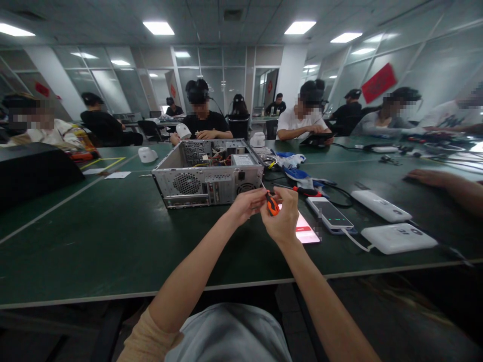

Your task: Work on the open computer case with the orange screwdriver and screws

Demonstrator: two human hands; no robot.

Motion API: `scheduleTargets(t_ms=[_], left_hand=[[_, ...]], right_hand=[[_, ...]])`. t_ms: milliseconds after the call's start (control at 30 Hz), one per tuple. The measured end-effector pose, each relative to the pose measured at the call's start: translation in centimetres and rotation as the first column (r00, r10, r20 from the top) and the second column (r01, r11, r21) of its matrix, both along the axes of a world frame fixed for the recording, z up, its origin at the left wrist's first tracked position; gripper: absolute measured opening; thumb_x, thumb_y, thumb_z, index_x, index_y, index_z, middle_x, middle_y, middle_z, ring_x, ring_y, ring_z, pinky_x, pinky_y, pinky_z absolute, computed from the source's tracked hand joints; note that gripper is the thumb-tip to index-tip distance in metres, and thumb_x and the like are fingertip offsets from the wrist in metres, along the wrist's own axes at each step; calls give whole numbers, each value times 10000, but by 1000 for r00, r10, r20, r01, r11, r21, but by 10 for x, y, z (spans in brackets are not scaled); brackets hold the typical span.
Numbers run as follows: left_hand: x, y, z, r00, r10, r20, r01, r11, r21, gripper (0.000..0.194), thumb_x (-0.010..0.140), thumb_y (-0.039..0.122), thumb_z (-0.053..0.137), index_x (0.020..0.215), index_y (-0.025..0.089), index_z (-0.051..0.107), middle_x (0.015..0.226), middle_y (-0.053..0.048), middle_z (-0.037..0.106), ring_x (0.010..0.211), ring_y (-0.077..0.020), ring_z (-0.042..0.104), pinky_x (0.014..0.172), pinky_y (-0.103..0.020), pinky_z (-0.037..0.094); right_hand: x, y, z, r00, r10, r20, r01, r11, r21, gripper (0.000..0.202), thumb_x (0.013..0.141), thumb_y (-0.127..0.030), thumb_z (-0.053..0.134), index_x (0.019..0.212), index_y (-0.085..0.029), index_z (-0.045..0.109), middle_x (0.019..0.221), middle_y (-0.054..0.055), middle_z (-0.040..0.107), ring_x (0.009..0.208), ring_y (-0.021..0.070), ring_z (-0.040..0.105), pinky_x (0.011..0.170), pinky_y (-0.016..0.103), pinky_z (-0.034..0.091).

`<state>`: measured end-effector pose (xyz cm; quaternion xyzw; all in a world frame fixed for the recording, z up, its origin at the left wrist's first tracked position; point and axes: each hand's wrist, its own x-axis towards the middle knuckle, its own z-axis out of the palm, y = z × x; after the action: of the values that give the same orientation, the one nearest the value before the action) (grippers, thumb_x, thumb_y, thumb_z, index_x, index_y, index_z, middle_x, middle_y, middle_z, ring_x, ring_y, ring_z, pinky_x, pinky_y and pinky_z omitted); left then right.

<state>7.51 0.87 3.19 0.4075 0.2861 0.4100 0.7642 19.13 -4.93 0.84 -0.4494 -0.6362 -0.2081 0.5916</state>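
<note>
An orange-and-black screwdriver (272, 205) is gripped by its handle in my right hand (284, 213), its thin shaft pointing up and away toward the right edge of the computer case. My left hand (247, 205) is closed, with its fingertips at the neck of the same screwdriver. Just beyond both hands stands the open metal computer case (222, 176), its back panel facing me. Inside it, wires and a power supply (243, 160) show. A second screwdriver (307, 192), red and black, lies beyond my right hand.
Right of my hands lie a lit phone (306, 230), a grey handheld device (331, 213) and white power banks (399, 238). Blue-and-white gloves (298, 175) and cables rest behind them. Another person's hand (426, 177) is on the table at right. A black object (35, 168) stands left.
</note>
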Motion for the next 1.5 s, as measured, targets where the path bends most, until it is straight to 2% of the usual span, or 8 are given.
scheduleTargets(t_ms=[67, 167, 300, 633, 800, 1033, 1233, 1500], left_hand=[[0, 0, 0, 1000, 8, 16, -8, 1000, -14, 251, 758, 245, 783, 983, 163, 709, 905, -42, 739, 765, -124, 669, 752, -252, 490], [0, 1, 0, 1000, -3, 19, 3, 1000, -12, 288, 745, 236, 795, 1005, 173, 689, 930, -49, 745, 791, -132, 677, 779, -263, 485], [-2, 1, 1, 1000, -10, 26, 10, 1000, 9, 293, 754, 231, 784, 1020, 171, 678, 972, -68, 751, 841, -150, 689, 801, -277, 480], [2, -2, 5, 984, -32, 173, 36, 999, -23, 200, 821, 107, 667, 1016, 149, 660, 984, -89, 752, 804, -158, 695, 762, -274, 497], [3, -7, 8, 973, 28, 228, -20, 999, -36, 195, 854, 88, 603, 1034, 145, 652, 919, -81, 754, 722, -144, 678, 691, -265, 476], [9, -7, 4, 980, 100, 175, -104, 994, 14, 281, 812, 140, 662, 1093, 136, 658, 959, -108, 759, 771, -164, 683, 725, -278, 460], [11, -9, 1, 982, 97, 159, -103, 994, 32, 331, 785, 156, 699, 1115, 157, 667, 1005, -96, 758, 746, -138, 660, 730, -269, 465], [9, -9, 3, 985, 65, 160, -73, 997, 40, 309, 755, 195, 740, 1056, 163, 675, 1061, -92, 747, 753, -124, 654, 722, -256, 468]], right_hand=[[-1, -7, 4, 998, -39, -47, 37, 998, -49, 459, 838, -305, 637, 1256, -180, 493, 1130, 136, 579, 861, 217, 603, 699, 349, 534], [-5, -21, 8, 982, -131, -138, 87, 954, -288, 356, 941, -437, 525, 1205, -198, 535, 797, 23, 623, 657, 191, 590, 603, 307, 460], [-18, -33, 8, 935, -125, -331, -34, 900, -435, 343, 975, -511, 457, 1051, -202, 585, 617, -26, 603, 517, 161, 569, 521, 260, 381], [-35, -36, -2, 786, -14, -617, -187, 947, -260, 413, 914, -544, 557, 1122, -191, 599, 785, 0, 635, 546, 114, 571, 489, 224, 445], [-35, -35, -1, 679, 119, -724, -338, 927, -165, 391, 932, -559, 531, 1072, -198, 592, 681, -33, 614, 503, 105, 555, 458, 208, 450], [-32, -36, -3, 766, 19, -643, -195, 959, -204, 390, 900, -512, 611, 1076, -168, 663, 819, 40, 702, 631, 141, 660, 502, 227, 523], [-25, -37, -4, 751, 22, -660, -170, 972, -161, 408, 885, -498, 640, 1100, -154, 689, 910, 73, 727, 686, 158, 691, 596, 284, 611], [-24, -36, -4, 776, 14, -631, -112, 987, -116, 349, 826, -446, 729, 1039, -171, 717, 915, 69, 737, 725, 170, 706, 624, 283, 604]])
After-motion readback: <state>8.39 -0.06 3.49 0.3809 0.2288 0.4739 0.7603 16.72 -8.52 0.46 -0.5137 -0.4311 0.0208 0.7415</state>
